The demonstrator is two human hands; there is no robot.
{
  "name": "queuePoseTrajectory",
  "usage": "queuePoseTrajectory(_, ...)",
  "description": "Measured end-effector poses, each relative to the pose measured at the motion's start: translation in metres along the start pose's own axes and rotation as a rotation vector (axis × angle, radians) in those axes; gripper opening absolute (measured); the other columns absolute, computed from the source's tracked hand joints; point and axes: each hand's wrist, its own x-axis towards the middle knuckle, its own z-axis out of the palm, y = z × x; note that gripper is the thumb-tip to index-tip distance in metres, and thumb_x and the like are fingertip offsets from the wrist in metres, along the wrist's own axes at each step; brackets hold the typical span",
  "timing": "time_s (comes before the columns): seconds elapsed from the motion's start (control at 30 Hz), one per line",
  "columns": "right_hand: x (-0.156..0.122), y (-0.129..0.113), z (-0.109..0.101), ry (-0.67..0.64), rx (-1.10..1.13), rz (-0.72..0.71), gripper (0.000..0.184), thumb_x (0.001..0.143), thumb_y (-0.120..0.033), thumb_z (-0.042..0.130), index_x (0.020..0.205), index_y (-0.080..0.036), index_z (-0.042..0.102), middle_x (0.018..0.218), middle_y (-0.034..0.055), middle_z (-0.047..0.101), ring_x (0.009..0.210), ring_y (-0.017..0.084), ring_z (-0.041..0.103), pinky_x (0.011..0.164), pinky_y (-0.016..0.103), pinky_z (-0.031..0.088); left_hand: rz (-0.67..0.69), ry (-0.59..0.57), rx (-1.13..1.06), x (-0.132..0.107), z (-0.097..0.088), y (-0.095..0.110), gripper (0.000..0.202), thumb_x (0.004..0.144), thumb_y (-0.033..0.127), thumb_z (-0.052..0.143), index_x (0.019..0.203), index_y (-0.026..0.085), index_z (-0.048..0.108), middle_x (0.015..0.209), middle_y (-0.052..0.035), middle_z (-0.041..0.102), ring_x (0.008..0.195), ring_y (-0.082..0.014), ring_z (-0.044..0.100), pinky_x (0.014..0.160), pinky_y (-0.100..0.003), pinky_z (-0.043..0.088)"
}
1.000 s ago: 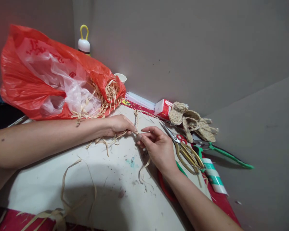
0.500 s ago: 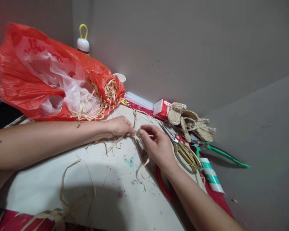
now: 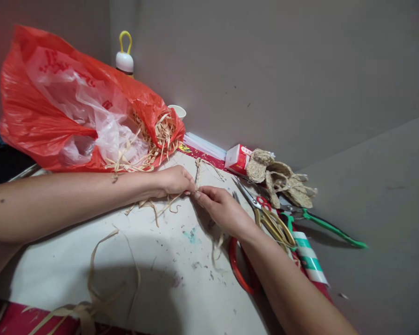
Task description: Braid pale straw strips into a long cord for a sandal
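Note:
A short raffia braid (image 3: 198,173) runs up the white board from between my two hands. My left hand (image 3: 176,180) pinches its lower end, fingers closed. Right against it, my right hand (image 3: 219,204) is closed on the same end, thumb and fingertips nearly touching the left fingertips. Loose raffia strands (image 3: 157,210) stick out under my left hand, and a blurred strand (image 3: 216,249) hangs below my right hand. The exact crossing of the strands is hidden by my fingers.
A red plastic bag (image 3: 38,116) full of raffia strips lies back left. Along the right are gold-handled scissors (image 3: 274,225), red-handled scissors (image 3: 239,270), green-handled pruners (image 3: 331,225), a striped tape roll (image 3: 310,258), woven raffia pieces (image 3: 286,184) and a small box (image 3: 237,158).
My right hand has closed in from the right, its fingers flattening down against the left fingertips. The left hand stays at the braid's end. The view has shifted slightly.

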Motion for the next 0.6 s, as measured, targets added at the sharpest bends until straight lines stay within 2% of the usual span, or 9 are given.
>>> queuePoseTrajectory(0.07, 0.0, 0.0, 0.001, 0.047, -0.189, -0.09, 0.025, 0.084, -0.034, 0.049, 0.064, -0.019, 0.054, 0.055, -0.003, 0.047, 0.053, 0.013, 0.039, 0.052, 0.026, 0.029, -0.008, -0.006, 0.013, 0.0, -0.002, 0.0, 0.023, 0.067, 0.01, 0.059, 0.046, 0.014, 0.049, 0.04, 0.0046, 0.041, 0.038, -0.0046, 0.028, 0.04, -0.022, 0.016)
queuePoseTrajectory(0.13, 0.0, 0.001, 0.002, 0.061, -0.256, -0.117, 0.023, 0.084, -0.031, 0.047, 0.064, -0.02, 0.053, 0.058, -0.0014, 0.05, 0.057, 0.015, 0.042, 0.057, 0.027, 0.031, -0.016, -0.016, 0.028, 0.0, -0.003, 0.0, 0.023, 0.067, 0.01, 0.059, 0.046, 0.014, 0.05, 0.04, 0.0043, 0.042, 0.037, -0.0049, 0.028, 0.039, -0.023, 0.016)
queuePoseTrajectory(0.33, -0.001, 0.005, 0.003, -0.004, -0.128, -0.056, 0.03, 0.085, -0.037, 0.043, 0.06, -0.022, 0.042, 0.051, -0.0054, 0.035, 0.047, 0.012, 0.031, 0.047, 0.025, 0.026, -0.045, -0.092, 0.035, -0.001, -0.007, 0.007, 0.019, 0.067, 0.009, 0.056, 0.049, 0.015, 0.055, 0.041, 0.0043, 0.045, 0.036, -0.0052, 0.029, 0.04, -0.022, 0.016)
queuePoseTrajectory(0.4, -0.002, 0.007, 0.001, -0.041, -0.022, -0.011, 0.031, 0.086, -0.04, 0.041, 0.06, -0.022, 0.039, 0.05, -0.0071, 0.031, 0.043, 0.01, 0.025, 0.042, 0.023, 0.022, -0.042, -0.102, 0.036, -0.002, -0.007, 0.01, 0.019, 0.066, 0.008, 0.055, 0.048, 0.014, 0.054, 0.042, 0.004, 0.046, 0.037, -0.005, 0.031, 0.041, -0.022, 0.018)
queuePoseTrajectory(0.53, -0.002, 0.005, -0.001, -0.187, 0.413, 0.175, 0.031, 0.083, -0.037, 0.048, 0.06, -0.022, 0.033, 0.05, -0.0099, 0.024, 0.041, 0.007, 0.013, 0.037, 0.019, 0.011, -0.001, -0.071, 0.11, -0.004, -0.008, 0.012, 0.017, 0.069, 0.01, 0.054, 0.053, 0.015, 0.055, 0.042, 0.0054, 0.043, 0.037, -0.005, 0.03, 0.041, -0.022, 0.018)
queuePoseTrajectory(0.6, -0.002, 0.002, -0.002, -0.234, 0.507, 0.217, 0.029, 0.08, -0.036, 0.049, 0.06, -0.022, 0.033, 0.051, -0.0104, 0.022, 0.041, 0.006, 0.011, 0.036, 0.018, 0.008, 0.026, -0.043, 0.183, -0.005, -0.008, 0.012, 0.015, 0.07, 0.012, 0.053, 0.057, 0.015, 0.057, 0.042, 0.0062, 0.041, 0.037, -0.0054, 0.029, 0.04, -0.022, 0.018)
